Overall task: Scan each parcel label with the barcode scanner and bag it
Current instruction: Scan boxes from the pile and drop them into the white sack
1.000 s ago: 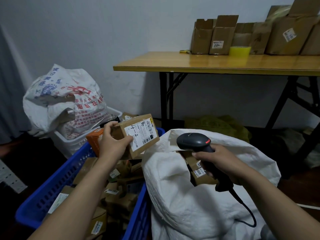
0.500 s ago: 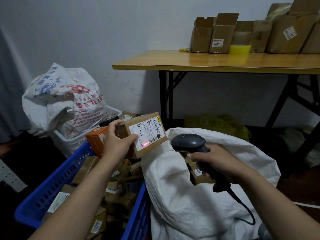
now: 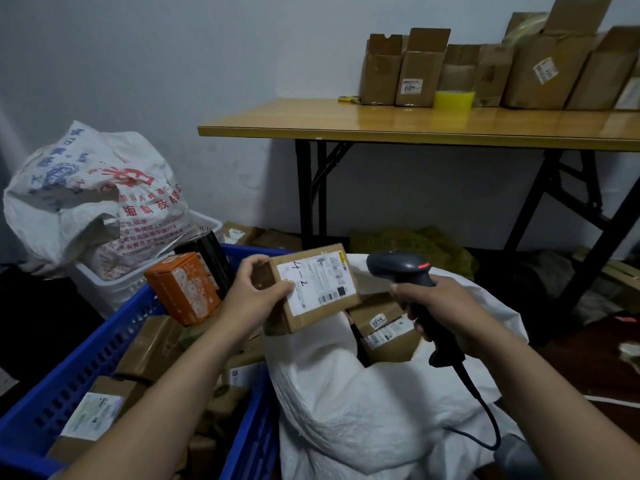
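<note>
Head view: left hand (image 3: pixel 256 296) grips parcel (image 3: pixel 320 284) over open sack (image 3: pixel 346 410) rim; right hand (image 3: pixel 445 306) fingers wrap scanner (image 3: pixel 398 268).

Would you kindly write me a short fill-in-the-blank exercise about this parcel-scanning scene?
1. The left hand holds a parcel whose label is handwritten ____.
2. The right hand holds the barcode scanner over an open ____ sack.
3. The plastic crate of parcels left of the sack is ____.
4. The tape roll on the table is ____.

Missing words: 4-2; white; blue; yellow.
</note>
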